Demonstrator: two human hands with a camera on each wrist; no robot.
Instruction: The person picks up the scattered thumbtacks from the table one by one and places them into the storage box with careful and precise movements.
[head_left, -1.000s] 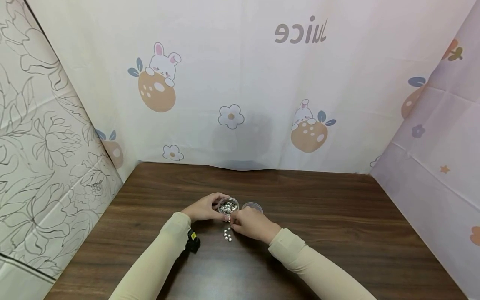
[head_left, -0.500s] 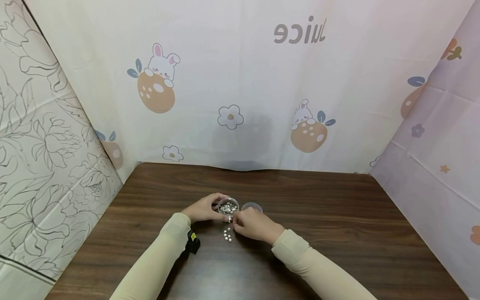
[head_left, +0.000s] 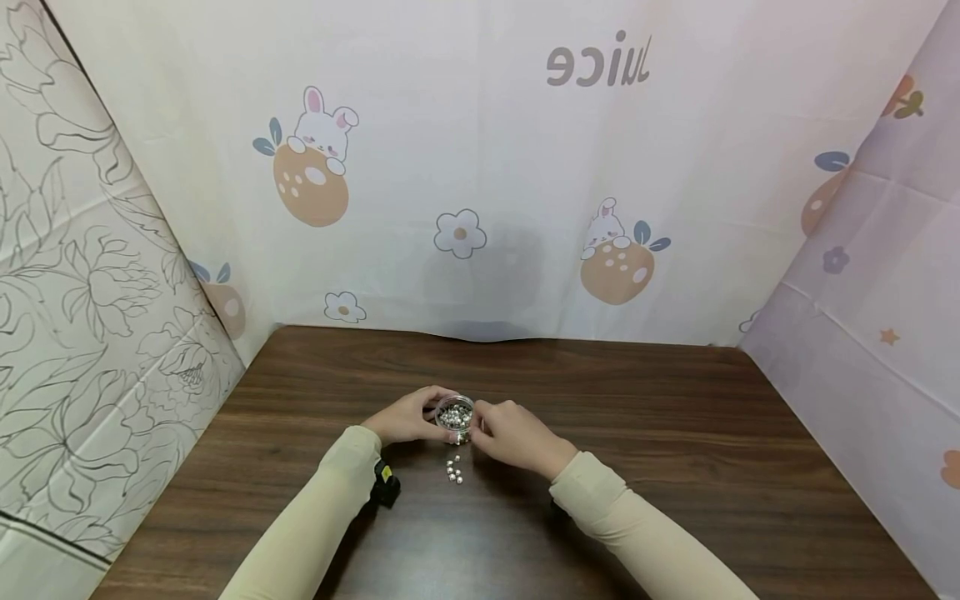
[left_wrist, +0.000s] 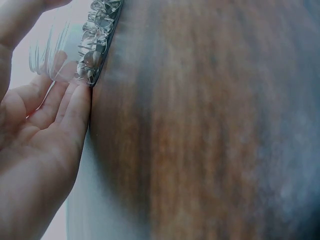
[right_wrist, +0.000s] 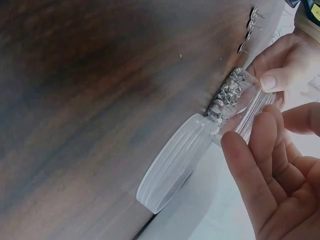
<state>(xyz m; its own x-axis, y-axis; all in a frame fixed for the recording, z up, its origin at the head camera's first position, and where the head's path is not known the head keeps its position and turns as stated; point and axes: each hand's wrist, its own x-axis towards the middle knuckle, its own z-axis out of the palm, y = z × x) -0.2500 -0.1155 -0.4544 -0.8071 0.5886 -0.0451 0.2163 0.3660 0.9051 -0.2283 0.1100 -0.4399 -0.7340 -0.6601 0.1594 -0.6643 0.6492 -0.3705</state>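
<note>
A clear round plastic jar (head_left: 454,433) stands on the table with silver thumbtacks (right_wrist: 227,97) piled in its bottom. My left hand (head_left: 410,415) holds the jar from the left, thumb near the front and fingers behind it. On the opposite side, my right hand (head_left: 517,435) has its fingertips right at the rim, the thumb apart from the fingers and nothing visible between them. The clear lid (right_wrist: 172,167) stands beside the jar in the right wrist view; my right hand hides it in the head view. Several loose thumbtacks (head_left: 453,473) lie in front of the jar.
The dark wooden table (head_left: 637,400) runs back to a printed curtain (head_left: 525,167). Patterned cloth also hangs at both sides. A black wrist camera (head_left: 387,485) sits under the left wrist, near the tabletop.
My right hand has shifted right and slightly away from me, from in front of the jar to its right side, now covering the lid. My left hand and the jar stay put.
</note>
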